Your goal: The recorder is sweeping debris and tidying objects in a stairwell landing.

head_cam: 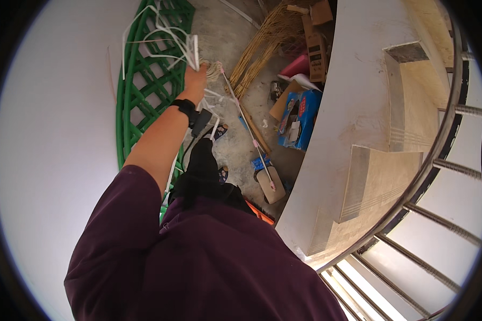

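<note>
My left hand (pixel 195 82) is stretched forward at the upper middle, its fingers closed around a white frame of bent rods (pixel 195 50). Loops of the frame spread to the left over a green lattice panel (pixel 138 96), which leans along the white wall. Just right of my hand is a bundle of cream strings (pixel 213 73); whether my fingers touch it I cannot tell. A black band (pixel 186 109) circles my wrist, with a black connector (pixel 201 121) and cable below it. My right hand is out of view.
A flat mop (pixel 251 128) lies diagonally on the concrete floor (pixel 241 152), beside a wooden stick (pixel 257 134). Beyond are bundled twigs (pixel 257 44), a cardboard box (pixel 316 56) and an open blue box (pixel 305 116). Stair steps (pixel 357 120) and a metal railing (pixel 434 160) line the right.
</note>
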`<state>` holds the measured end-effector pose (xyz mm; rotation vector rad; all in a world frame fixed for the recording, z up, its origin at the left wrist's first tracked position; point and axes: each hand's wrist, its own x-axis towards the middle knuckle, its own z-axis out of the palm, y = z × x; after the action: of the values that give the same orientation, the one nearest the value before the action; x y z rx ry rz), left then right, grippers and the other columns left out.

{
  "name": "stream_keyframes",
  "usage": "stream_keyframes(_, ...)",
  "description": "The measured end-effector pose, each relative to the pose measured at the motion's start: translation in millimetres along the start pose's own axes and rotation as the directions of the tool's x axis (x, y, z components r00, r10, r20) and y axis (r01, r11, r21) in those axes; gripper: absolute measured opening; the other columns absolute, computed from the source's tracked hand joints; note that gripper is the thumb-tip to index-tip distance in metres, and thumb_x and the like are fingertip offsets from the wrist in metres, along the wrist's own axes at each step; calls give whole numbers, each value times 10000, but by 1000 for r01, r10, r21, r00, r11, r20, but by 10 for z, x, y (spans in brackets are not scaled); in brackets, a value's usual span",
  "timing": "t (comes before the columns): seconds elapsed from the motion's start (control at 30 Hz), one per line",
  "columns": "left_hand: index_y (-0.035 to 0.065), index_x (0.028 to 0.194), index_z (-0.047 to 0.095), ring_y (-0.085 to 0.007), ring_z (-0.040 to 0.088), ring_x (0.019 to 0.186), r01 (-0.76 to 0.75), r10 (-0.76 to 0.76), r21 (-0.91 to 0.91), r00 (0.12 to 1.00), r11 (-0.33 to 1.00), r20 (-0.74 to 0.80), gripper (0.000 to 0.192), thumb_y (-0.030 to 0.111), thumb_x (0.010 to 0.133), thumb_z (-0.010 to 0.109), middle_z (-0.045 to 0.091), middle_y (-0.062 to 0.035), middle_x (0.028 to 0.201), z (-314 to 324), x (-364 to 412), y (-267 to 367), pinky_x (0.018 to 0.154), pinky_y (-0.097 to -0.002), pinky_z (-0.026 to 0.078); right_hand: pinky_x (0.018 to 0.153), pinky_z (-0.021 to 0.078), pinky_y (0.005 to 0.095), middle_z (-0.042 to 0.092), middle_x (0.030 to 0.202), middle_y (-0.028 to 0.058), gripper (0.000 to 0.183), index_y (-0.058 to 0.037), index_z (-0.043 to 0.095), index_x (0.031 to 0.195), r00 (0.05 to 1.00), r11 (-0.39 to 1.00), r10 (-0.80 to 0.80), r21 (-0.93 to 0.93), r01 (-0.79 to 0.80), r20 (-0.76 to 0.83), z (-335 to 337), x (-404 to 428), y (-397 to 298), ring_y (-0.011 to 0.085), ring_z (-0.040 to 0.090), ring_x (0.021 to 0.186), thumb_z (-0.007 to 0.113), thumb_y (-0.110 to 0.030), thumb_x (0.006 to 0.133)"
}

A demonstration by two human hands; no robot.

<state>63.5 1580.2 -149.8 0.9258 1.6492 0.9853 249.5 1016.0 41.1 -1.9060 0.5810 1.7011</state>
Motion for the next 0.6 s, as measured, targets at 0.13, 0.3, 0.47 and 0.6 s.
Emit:
stream_keyframes(0.13, -49, 1042, 458, -287, 569, 671, 83, -98, 105, 984, 991, 150, 400, 302, 875, 553, 574, -190, 819, 1448, 73, -87, 588, -400, 444, 512, 375, 216, 476, 627, 5, 100, -17, 534, 865, 993, 992, 77, 106, -67, -90, 378, 58, -369, 84, 448, 559, 460, -85, 868)
stream_keyframes(0.3, -2, 1005, 477, -305, 572, 661, 48, -102, 151, 923, 987, 371, 357, 321, 873, 551, 568, -179, 775, 2947, 251, -897, 575, -425, 434, 516, 375, 213, 478, 631, 7, 100, -18, 532, 861, 970, 975, 180, 162, -153, -166, 723, 111, -792, 81, 451, 568, 457, -83, 866)
stream_keyframes(0.47, 48, 1043, 496, -212, 483, 583, 476, -298, -21, 585, 879, 754, 330, 333, 882, 542, 496, -98, 686, 4092, -251, -796, 567, -396, 423, 521, 376, 210, 479, 635, 9, 99, -18, 531, 857, 924, 965, 258, 126, -230, -282, 1030, 189, -1070, 79, 455, 577, 454, -81, 864)
stream_keyframes(0.6, 51, 964, 525, -136, 460, 575, 607, -31, -142, 266, 782, 963, 272, 309, 887, 559, 478, -20, 671, 4854, -750, -1224, 587, -325, 434, 531, 374, 195, 458, 676, 18, 89, -19, 487, 908, 972, 990, 73, -99, -97, -223, 1082, 258, -1123, 68, 430, 594, 444, -84, 864)
